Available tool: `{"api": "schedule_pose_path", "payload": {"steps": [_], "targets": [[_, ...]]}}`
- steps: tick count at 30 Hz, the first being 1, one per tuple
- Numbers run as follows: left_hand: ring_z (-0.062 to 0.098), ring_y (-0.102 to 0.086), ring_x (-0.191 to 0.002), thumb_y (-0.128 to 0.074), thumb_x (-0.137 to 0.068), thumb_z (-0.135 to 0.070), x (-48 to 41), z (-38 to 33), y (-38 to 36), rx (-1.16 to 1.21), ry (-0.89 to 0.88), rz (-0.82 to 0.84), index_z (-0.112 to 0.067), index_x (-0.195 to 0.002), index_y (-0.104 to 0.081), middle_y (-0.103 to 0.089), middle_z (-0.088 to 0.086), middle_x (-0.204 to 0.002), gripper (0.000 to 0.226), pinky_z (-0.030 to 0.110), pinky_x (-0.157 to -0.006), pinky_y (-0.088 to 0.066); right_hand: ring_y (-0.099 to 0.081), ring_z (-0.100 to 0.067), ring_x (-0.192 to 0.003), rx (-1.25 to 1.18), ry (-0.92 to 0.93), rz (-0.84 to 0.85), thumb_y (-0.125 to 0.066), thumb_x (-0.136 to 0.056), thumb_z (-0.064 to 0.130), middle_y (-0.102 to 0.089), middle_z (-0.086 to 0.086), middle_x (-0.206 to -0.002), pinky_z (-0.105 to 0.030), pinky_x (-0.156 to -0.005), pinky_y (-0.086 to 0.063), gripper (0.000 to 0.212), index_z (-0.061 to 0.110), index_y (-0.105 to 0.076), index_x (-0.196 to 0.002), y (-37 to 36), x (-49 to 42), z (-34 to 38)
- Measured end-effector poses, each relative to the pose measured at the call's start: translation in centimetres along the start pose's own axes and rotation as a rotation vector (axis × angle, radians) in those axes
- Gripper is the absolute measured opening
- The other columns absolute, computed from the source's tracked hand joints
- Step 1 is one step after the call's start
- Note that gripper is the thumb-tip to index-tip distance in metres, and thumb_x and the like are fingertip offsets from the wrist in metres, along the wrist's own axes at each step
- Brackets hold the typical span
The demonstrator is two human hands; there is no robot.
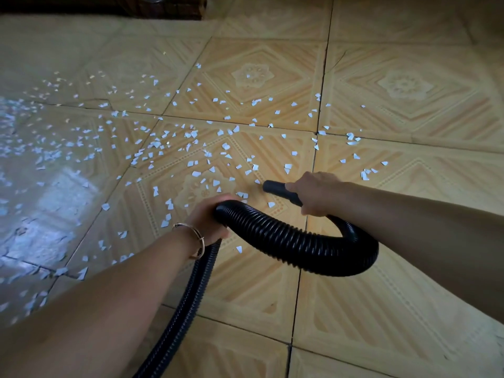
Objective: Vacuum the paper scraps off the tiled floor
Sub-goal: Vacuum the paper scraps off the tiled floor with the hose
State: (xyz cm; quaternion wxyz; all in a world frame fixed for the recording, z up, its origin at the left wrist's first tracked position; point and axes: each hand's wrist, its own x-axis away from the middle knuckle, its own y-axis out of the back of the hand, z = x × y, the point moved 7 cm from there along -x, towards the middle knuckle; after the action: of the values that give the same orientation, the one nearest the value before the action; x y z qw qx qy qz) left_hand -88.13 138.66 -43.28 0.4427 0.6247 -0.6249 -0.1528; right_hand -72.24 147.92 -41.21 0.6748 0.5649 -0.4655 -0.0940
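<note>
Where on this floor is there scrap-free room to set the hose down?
The tiled floor is bare near the person, below the hose loop and the right hand, and at the centre of the far-right tile. The paper scraps crowd the area ahead of the nozzle and leftward into the glare, past the left hand.

White paper scraps [288, 166] on a tan patterned tiled floor [381, 309], black hose [286, 241].
We see each tile striped in sandy yellow and orange-brown, the stripes forming nested diamonds around a pale floral medallion, with dark grout lines [296, 301] between. The scraps read white to pale blue (bluer at the left, under a cold sheen). The hose is ribbed black, its nozzle [274, 186] plain black; a thin bangle [202, 241] is gold-toned.
</note>
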Motion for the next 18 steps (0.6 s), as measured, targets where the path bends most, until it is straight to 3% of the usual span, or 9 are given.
{"api": "schedule_pose_path", "payload": {"steps": [2,5,7,8,10,12,14,16,18], "targets": [[0.017,-0.052,-0.085,-0.059,-0.068,-0.001,0.5,0.7,0.1,0.131,-0.043,0.026,-0.041,-0.066,-0.061,-0.059,-0.018,-0.064,0.041,0.026,-0.082,-0.047,-0.057,-0.023,-0.099,0.004,0.041,0.013,-0.057,-0.093,0.021,-0.051,-0.004,-0.109,-0.029,-0.073,-0.043,0.050,0.026,-0.041,-0.140,0.1,0.0,1.1],[0.005,-0.050,-0.063,-0.062,-0.068,0.015,1.1,1.0,0.2,0.122,-0.063,0.005,-0.028,-0.075,-0.046,-0.053,-0.015,-0.067,0.047,0.007,-0.057,-0.041,-0.057,-0.023,-0.102,0.018,0.002,0.018,-0.057,-0.093,0.020,-0.052,-0.004,-0.113,-0.028,-0.073,-0.043,0.051,0.027,-0.040,-0.141,0.4,0.4,0.3],[-0.001,-0.049,-0.061,-0.064,-0.068,0.015,1.2,1.1,0.1,0.147,-0.097,-0.003,-0.027,-0.079,-0.045,-0.053,-0.015,-0.067,0.048,0.003,-0.053,-0.039,-0.057,-0.022,-0.100,0.043,-0.011,0.033,-0.057,-0.092,0.021,-0.052,-0.004,-0.111,-0.028,-0.071,-0.043,0.051,0.027,-0.041,-0.140,0.4,0.9,0.1],[0.003,-0.052,-0.063,-0.063,-0.069,0.014,1.2,0.9,0.0,0.143,-0.085,0.011,-0.028,-0.077,-0.047,-0.054,-0.015,-0.067,0.045,0.004,-0.057,-0.041,-0.057,-0.022,-0.099,0.050,0.011,0.043,-0.058,-0.092,0.022,-0.052,-0.003,-0.109,-0.028,-0.071,-0.043,0.051,0.028,-0.041,-0.139,0.3,1.0,0.6],[0.015,-0.056,-0.076,-0.057,-0.076,0.014,0.5,1.9,-0.5,0.293,-0.016,0.081,-0.034,-0.065,-0.061,-0.060,-0.015,-0.064,0.049,0.023,-0.079,-0.047,-0.056,-0.021,-0.095,0.039,0.071,0.054,-0.059,-0.091,0.022,-0.048,-0.002,-0.101,-0.028,-0.069,-0.041,0.051,0.028,-0.042,-0.139,0.0,1.3,2.5],[0.016,-0.052,-0.079,-0.051,-0.082,0.012,0.2,2.2,-0.5,0.225,-0.096,0.066,-0.041,-0.051,-0.068,-0.063,-0.021,-0.056,0.064,0.037,-0.092,-0.040,-0.056,-0.021,-0.094,0.019,0.106,0.037,-0.058,-0.092,0.020,-0.047,-0.002,-0.099,-0.028,-0.068,-0.041,0.051,0.029,-0.040,-0.139,-0.1,1.0,4.2],[0.013,-0.050,-0.077,-0.056,-0.079,0.006,0.4,2.4,-0.2,0.123,-0.119,0.050,-0.040,-0.054,-0.069,-0.062,-0.022,-0.057,0.054,0.030,-0.091,-0.039,-0.056,-0.022,-0.091,-0.014,0.092,0.006,-0.057,-0.093,0.018,-0.048,0.000,-0.095,-0.028,-0.068,-0.041,0.049,0.029,-0.041,-0.138,0.0,0.1,4.4],[0.008,-0.049,-0.069,-0.062,-0.074,0.003,0.9,2.7,-0.2,0.152,-0.043,0.064,-0.033,-0.068,-0.060,-0.056,-0.017,-0.062,0.037,0.002,-0.071,-0.038,-0.052,-0.020,-0.083,-0.036,0.028,-0.021,-0.055,-0.093,0.016,-0.041,0.002,-0.081,-0.028,-0.067,-0.042,0.044,0.027,-0.044,-0.134,0.3,-0.4,3.3],[-0.002,-0.044,-0.059,-0.065,-0.070,0.009,1.6,2.2,0.7,0.087,-0.062,-0.028,-0.032,-0.071,-0.045,-0.051,-0.014,-0.065,0.045,-0.001,-0.053,-0.036,-0.052,-0.020,-0.085,-0.004,-0.031,-0.008,-0.056,-0.093,0.018,-0.041,0.002,-0.083,-0.028,-0.069,-0.043,0.045,0.027,-0.043,-0.135,0.5,-0.2,1.8]]}}
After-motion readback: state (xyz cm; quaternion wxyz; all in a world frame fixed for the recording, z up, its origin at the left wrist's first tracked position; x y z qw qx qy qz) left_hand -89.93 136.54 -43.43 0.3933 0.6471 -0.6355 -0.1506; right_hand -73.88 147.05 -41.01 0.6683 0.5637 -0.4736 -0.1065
